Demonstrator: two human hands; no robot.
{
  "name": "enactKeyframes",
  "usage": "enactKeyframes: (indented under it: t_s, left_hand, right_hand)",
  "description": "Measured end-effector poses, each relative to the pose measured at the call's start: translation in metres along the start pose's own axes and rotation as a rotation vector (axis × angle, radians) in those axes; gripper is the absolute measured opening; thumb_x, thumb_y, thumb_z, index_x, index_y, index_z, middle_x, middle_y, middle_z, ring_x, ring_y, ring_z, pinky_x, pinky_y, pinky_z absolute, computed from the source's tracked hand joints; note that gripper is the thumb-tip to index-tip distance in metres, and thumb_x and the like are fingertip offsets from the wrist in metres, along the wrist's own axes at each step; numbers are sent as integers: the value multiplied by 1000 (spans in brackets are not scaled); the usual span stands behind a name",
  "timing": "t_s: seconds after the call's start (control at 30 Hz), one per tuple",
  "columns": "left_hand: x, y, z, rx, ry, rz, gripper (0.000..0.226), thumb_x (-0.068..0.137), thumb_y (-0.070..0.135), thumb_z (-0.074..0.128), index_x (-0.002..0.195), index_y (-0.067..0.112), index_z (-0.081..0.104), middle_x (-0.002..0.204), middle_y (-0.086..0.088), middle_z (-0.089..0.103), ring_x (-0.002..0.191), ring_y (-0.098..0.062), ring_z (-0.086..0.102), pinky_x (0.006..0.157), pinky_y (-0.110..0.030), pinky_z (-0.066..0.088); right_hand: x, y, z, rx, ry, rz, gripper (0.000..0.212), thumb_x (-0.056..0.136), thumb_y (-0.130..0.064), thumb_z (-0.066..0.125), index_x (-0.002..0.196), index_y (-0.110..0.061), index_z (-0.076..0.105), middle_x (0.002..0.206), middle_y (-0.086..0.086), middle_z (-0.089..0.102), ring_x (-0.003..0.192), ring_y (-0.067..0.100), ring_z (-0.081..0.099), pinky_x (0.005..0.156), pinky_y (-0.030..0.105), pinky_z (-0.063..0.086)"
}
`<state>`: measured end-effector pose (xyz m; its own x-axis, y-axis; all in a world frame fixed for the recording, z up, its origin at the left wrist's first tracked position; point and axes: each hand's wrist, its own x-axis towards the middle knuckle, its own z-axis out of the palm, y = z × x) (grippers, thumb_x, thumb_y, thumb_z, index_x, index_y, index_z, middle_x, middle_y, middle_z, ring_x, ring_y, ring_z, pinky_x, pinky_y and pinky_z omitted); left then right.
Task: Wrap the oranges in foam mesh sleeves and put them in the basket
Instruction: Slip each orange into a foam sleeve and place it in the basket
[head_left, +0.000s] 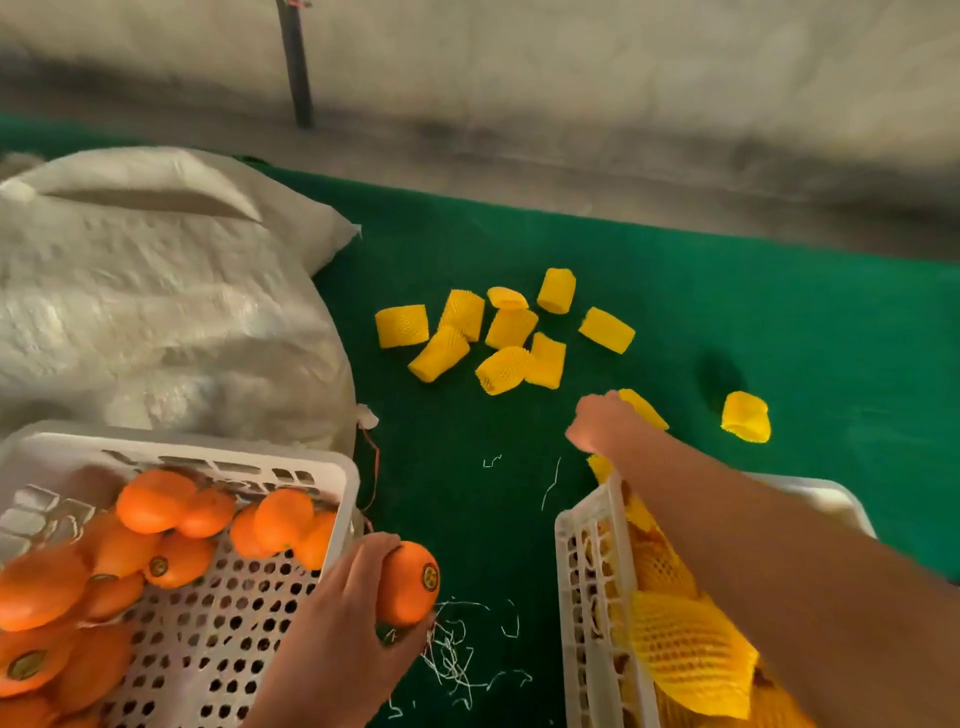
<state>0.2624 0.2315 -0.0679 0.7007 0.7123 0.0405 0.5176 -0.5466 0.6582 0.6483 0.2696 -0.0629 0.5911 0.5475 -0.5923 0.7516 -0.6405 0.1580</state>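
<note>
My left hand (358, 587) grips a bare orange (410, 582) just right of the white perforated basket (322, 462) that holds several unwrapped oranges (150, 501). My right hand (602, 423) reaches out over the green table and pinches a yellow foam mesh sleeve (644, 408). Several loose yellow sleeves (501, 332) lie scattered beyond it, and one more sleeve (745, 415) sits apart to the right. A second white basket (587, 571) at the lower right holds several oranges wrapped in yellow mesh (685, 649), partly hidden by my right forearm.
A large white woven sack (156, 301) lies at the back left, touching the orange basket. Thin white foam scraps (452, 654) litter the green cloth (779, 322) between the baskets. A dark pole (296, 67) stands beyond the table against a grey wall.
</note>
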Motion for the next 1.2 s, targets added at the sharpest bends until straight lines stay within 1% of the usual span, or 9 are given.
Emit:
enactKeyframes:
  t_s: [0.13,0.27,0.37,0.43,0.53,0.7,0.8,0.97,1.2]
  left_hand:
    - [14,-4,1,111,87,93,98,47,54,98,124,20,49,109,-1,72,65,-22,72,60,-16,56]
    - [32,-8,0,199,142,214,74,94,79,38,118,10,50,100,-15,76,72,-29,77,60,-32,60]
    - [34,-13,4,164,141,200,75,97,80,28,118,10,48,101,-19,75,75,-36,77,54,-46,61]
    - [41,3,8,82,130,191,61,97,80,24,120,29,50,108,5,73,70,-40,75,48,-50,59]
    - [48,15,21,-53,171,58,29,95,80,7,101,79,35,80,54,36,46,-47,64,36,-55,53]
    - [23,-11,7,83,100,156,67,91,78,44,121,19,50,133,13,56,80,-26,74,62,-27,60]
    - [18,-1,0,28,-17,22,77,67,68,71,127,26,47,118,3,67,79,-18,72,68,-22,58]
    - [4,2,-7,-53,-70,-97,86,72,61,84,130,57,21,123,26,45,95,-4,60,78,-18,54]
    - [-41,60,-38,-198,-250,-4,75,64,63,83,126,58,41,125,39,48,113,9,54,83,-11,52]
  right_hand:
    - [71,36,-1,-218,-130,42,45,108,-30,37,145,-10,53,148,13,52,138,36,47,117,49,38]
    - [116,59,12,-211,-246,82,46,109,-23,41,151,-4,46,153,18,47,142,37,44,119,48,37]
    - [126,69,20,-105,-187,77,42,108,-20,44,145,-1,51,147,20,52,136,36,50,113,43,42]
    - [126,76,21,-44,-132,88,44,106,-23,49,145,-4,50,145,19,51,131,36,53,108,44,47]
    - [112,79,11,63,-4,76,50,98,-25,61,145,-11,50,138,18,51,120,35,56,95,40,53]
    - [53,53,-15,423,181,-135,33,93,-18,65,125,-25,62,123,5,63,103,22,62,73,32,49]
    - [-14,29,-17,623,289,-259,16,97,-23,59,106,-33,67,98,-6,69,82,14,66,60,27,49]
    - [-129,-2,12,606,405,-349,22,100,-39,60,120,-32,69,96,-9,70,73,6,65,54,17,45]
    - [-228,-20,90,460,470,-401,21,98,-34,59,115,-28,71,83,-10,67,70,9,62,60,17,46]
